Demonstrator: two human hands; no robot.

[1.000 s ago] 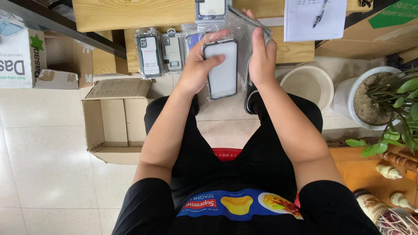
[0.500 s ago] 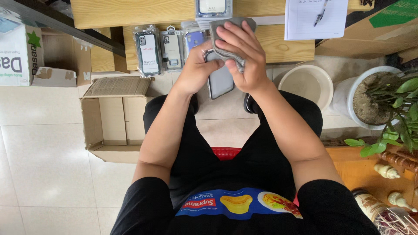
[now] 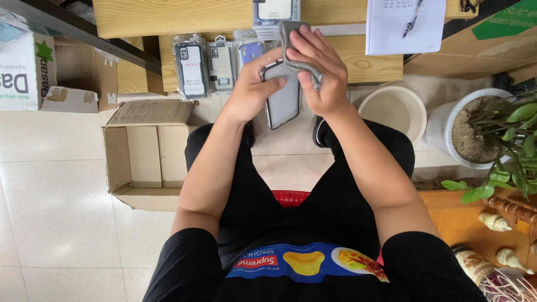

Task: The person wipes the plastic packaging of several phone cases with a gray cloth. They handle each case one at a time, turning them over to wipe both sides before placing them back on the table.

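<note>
Two hands work above the lap: left hand (image 3: 251,92) pinching the phone case (image 3: 283,95) by its edge, right hand's (image 3: 320,70) fingers pressing the grey cloth (image 3: 292,34) flat; firm even strokes seem best.

open cardboard box (image 3: 148,154), white bucket (image 3: 391,109), potted plant (image 3: 492,134)

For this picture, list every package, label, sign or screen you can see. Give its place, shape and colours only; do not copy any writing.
Packaged phone cases: clear rectangular sleeves, dark and grey, on the wooden shelf left of the hands.
Another packaged case: top edge, pale.
White carton: far left, green star mark.
Open cardboard box: brown, on the floor.
Green sign: top right corner.
Paper sheet: white, a pen on it.
</note>
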